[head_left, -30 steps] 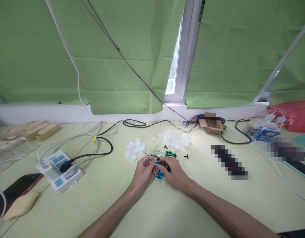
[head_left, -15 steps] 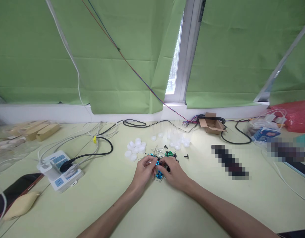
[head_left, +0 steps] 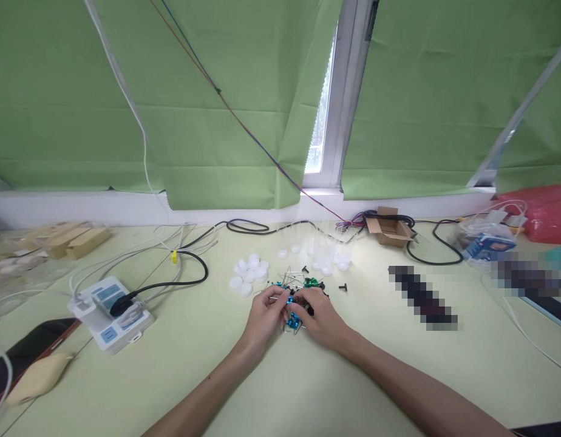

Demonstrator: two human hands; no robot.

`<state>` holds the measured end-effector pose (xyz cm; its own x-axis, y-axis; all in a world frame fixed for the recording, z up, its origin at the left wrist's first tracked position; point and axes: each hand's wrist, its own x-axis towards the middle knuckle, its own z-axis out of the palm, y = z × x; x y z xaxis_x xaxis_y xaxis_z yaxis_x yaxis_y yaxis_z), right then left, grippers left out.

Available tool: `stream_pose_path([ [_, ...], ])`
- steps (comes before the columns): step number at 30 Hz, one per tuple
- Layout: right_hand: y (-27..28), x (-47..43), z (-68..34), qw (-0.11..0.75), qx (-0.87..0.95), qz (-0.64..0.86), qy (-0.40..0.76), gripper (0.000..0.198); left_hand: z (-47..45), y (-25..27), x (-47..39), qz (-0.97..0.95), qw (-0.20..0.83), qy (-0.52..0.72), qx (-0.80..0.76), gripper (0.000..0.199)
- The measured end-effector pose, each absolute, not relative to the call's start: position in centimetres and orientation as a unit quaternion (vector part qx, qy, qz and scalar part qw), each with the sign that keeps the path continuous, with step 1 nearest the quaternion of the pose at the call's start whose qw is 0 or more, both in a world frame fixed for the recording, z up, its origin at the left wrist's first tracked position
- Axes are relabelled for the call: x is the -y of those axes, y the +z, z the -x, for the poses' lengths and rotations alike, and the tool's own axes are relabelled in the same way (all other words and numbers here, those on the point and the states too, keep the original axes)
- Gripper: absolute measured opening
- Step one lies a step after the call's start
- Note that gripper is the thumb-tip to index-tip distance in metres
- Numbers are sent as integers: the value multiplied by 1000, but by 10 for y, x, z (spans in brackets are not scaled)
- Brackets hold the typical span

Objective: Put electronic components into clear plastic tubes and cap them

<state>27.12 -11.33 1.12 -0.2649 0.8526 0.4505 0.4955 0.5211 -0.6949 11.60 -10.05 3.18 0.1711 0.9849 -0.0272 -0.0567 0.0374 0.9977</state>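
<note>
At the middle of the table, my left hand (head_left: 263, 312) and my right hand (head_left: 325, 317) meet with fingers closed around a small shiny blue metal piece (head_left: 290, 299). Its exact kind is too small to make out, and fingers cover much of it. Just below the fingertips lies another blue metal piece (head_left: 294, 321) with thin bent rods by it. Beyond my right knuckles is a green metal piece (head_left: 311, 283), among black parts and thin metal rods. Two small black T-shaped pieces lie farther out, one of them (head_left: 343, 287) right of the pile.
White round caps (head_left: 247, 275) are grouped left of the pile; clear containers (head_left: 326, 249) stand behind. A power strip (head_left: 112, 312) with plugged cables sits left. Toward the window are black cables and an open cardboard box (head_left: 388, 232). A blurred dark object (head_left: 421, 297) lies right.
</note>
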Motion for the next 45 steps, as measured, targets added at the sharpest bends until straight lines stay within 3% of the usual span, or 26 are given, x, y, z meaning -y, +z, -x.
stream_pose_path([
  [45, 12, 113, -271, 414, 766, 441, 216, 12, -116, 33, 101, -522, 562, 458, -450, 32],
])
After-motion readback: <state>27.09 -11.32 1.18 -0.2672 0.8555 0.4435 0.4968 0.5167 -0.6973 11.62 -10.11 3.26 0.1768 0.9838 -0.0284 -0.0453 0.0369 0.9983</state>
